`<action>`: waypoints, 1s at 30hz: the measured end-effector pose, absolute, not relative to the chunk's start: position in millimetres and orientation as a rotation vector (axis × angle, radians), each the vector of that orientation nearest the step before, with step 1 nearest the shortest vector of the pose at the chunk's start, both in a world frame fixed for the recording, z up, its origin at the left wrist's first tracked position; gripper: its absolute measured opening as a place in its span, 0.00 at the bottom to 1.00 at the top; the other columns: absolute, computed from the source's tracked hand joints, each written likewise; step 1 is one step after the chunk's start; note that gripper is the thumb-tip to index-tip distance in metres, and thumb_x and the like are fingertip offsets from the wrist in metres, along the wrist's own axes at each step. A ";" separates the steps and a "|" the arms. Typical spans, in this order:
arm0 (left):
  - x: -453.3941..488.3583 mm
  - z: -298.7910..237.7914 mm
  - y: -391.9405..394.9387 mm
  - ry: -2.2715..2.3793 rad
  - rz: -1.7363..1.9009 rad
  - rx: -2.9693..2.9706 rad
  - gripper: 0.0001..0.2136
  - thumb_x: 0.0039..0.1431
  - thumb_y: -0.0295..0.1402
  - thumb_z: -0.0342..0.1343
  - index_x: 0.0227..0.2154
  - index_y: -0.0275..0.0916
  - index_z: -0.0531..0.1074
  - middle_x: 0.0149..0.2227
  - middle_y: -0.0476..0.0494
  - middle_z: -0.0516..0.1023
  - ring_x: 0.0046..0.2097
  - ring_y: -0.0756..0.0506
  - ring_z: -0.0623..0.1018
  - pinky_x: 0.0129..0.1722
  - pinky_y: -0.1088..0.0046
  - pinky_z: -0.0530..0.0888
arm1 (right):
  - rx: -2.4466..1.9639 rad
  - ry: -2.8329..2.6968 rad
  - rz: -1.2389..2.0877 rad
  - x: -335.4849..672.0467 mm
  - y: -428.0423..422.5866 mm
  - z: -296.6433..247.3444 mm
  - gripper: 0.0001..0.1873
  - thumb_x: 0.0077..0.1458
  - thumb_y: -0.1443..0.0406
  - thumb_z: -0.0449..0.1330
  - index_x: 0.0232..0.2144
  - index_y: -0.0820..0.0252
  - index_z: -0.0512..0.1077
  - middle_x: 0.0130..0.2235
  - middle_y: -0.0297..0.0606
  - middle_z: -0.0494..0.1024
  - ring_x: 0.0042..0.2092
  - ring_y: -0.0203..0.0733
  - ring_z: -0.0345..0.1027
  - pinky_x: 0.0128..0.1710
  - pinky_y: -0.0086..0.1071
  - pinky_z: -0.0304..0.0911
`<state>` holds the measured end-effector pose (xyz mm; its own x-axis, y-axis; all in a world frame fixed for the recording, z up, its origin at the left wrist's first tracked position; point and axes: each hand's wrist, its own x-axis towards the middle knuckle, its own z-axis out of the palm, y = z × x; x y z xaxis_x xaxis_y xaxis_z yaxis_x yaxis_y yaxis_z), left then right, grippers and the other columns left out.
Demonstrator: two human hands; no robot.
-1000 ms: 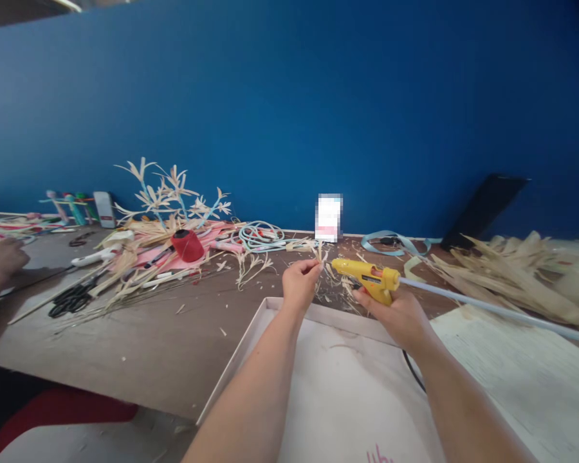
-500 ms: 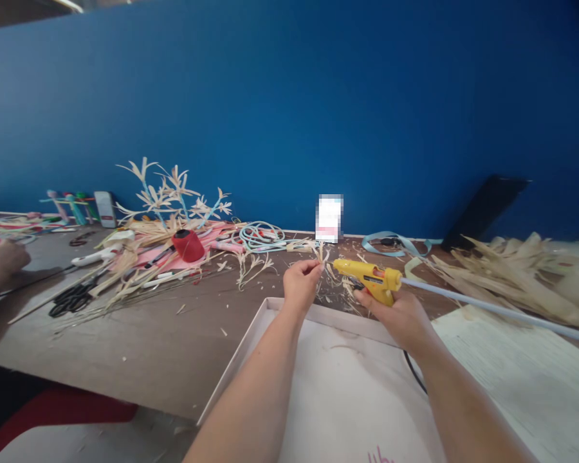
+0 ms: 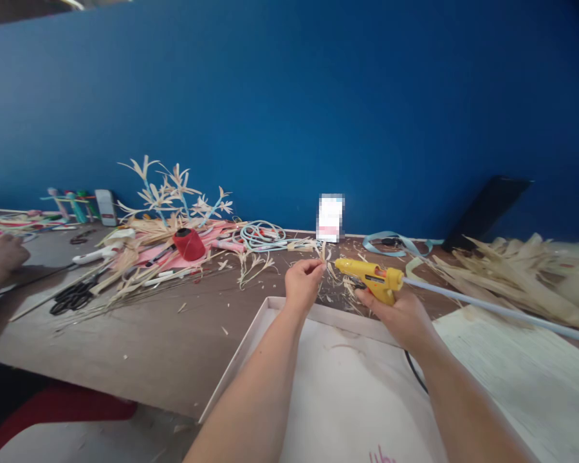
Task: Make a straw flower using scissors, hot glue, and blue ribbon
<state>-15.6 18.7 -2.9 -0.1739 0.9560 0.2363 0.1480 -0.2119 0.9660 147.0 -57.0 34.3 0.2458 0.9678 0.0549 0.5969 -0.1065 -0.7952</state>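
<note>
My left hand [image 3: 303, 283] pinches a small pale dried-leaf strip [image 3: 323, 253] between thumb and fingertips, above the far edge of a white box lid [image 3: 265, 334]. In my right hand [image 3: 408, 315] is a yellow hot glue gun [image 3: 371, 275], its fingers wrapped round the handle. The gun's nozzle points left, just short of my left fingertips. A long whitish glue stick [image 3: 482, 301] runs out of its back to the right. Several pale leaf flowers on light blue stems [image 3: 183, 193] stand at the left rear.
Left of the lid are black scissors [image 3: 74, 294], a white glue gun [image 3: 99, 254], a red spool-like object [image 3: 189, 244] and coiled light blue cord [image 3: 260, 236]. Dried husks [image 3: 521, 276] lie at right by a dark slab [image 3: 487, 212]. Another person's hand [image 3: 9, 254] is far left.
My hands have hardly moved; the strip in my left fingers is turned to a slightly different angle. The other person's hand at far left has shifted a little.
</note>
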 end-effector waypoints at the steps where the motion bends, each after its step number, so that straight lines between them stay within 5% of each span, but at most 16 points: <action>1: -15.6 -2.5 18.4 1.337 1.460 1.381 0.08 0.45 0.35 0.57 0.28 0.38 0.77 0.29 0.47 0.78 0.33 0.49 0.74 0.35 0.75 0.68 | -1.800 -1.438 0.653 146.8 -57.3 34.5 0.21 0.42 0.50 0.59 0.32 0.60 0.74 0.30 0.39 0.78 0.35 0.48 0.71 0.35 0.36 0.63; 30: -16.5 -1.7 18.1 1.325 1.449 1.392 0.09 0.45 0.35 0.56 0.28 0.38 0.77 0.29 0.47 0.77 0.33 0.49 0.74 0.36 0.75 0.68 | -1.751 -1.419 0.660 141.6 -60.2 40.5 0.21 0.42 0.53 0.60 0.36 0.61 0.74 0.35 0.41 0.78 0.40 0.50 0.71 0.40 0.39 0.63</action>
